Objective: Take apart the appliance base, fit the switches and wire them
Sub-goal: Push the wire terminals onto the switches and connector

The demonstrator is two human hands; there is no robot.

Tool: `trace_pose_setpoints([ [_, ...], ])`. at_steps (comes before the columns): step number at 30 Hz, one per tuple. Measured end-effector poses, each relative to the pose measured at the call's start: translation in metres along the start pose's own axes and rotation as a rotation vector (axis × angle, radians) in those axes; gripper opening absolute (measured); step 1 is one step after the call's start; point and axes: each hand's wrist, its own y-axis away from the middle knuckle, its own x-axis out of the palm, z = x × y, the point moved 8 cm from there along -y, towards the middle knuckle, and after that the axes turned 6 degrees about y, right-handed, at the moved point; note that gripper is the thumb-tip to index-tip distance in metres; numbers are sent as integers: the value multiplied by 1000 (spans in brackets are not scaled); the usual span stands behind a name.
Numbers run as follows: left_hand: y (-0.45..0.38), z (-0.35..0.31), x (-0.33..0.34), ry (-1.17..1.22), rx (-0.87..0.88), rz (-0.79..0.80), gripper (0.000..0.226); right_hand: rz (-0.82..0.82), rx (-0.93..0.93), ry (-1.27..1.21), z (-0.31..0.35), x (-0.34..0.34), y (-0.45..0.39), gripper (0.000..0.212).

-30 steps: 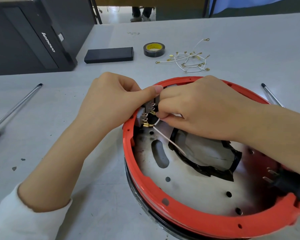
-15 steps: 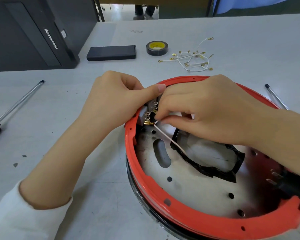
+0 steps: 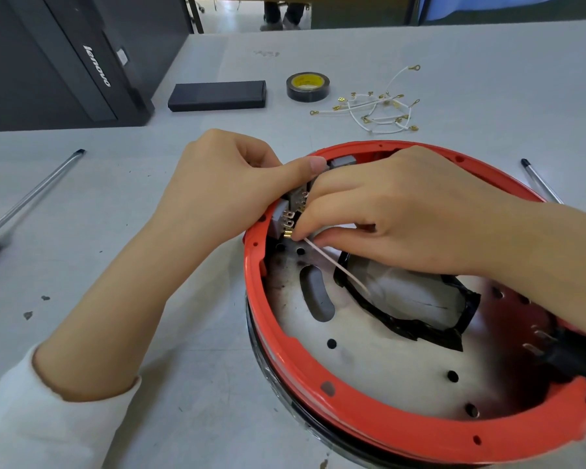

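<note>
The white wire [image 3: 335, 265] is running from the taped opening in the metal floor of the appliance base [image 3: 352, 421] up to the grey switches [image 3: 279, 220], which are sitting against the inner wall at the base's far-left rim; the base itself is lying toward the near-right corner of the table [image 3: 149, 248]. The right hand [image 3: 396, 214] is reaching across the rim, its thumb and forefinger pinching the wire's brass connector at the lowest switch tab, the other fingers curling under. The left hand [image 3: 224, 194] is bracing the switches from outside the rim, thumb lying straight along their top, remaining fingers curled; whether they are gripping anything is hidden.

The tabs are crowding closely, so the connector is likely to land on the wrong one or bend it if pushed askew, and a tug could be pulling the wire loose.

Spare wires [image 3: 376, 106], a tape roll [image 3: 308, 87] and a black box [image 3: 217, 95] are lying toward the far edge; screwdrivers [image 3: 31, 194] are flanking the base.
</note>
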Motion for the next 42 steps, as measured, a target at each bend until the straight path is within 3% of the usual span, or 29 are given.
trace_pose_setpoints([
  [10, 0, 1, 0, -2, -23, -6, 50, 49, -27, 145, 2, 7, -6, 25],
  [13, 0, 1, 0, -2, -28, -6, 50, -66, -13, 268, 3, -3, 5, 24],
  [18, 1, 0, 0, 5, -14, 2, 51, -238, -61, 173, 12, -17, 13, 9],
  [32, 1, 1, 0, 5, -27, 1, 50, -229, 119, 75, 7, -14, 17, 23],
  [42, 1, 1, 0, 26, -31, 8, 51, -98, 195, -18, -1, -4, 8, 12],
])
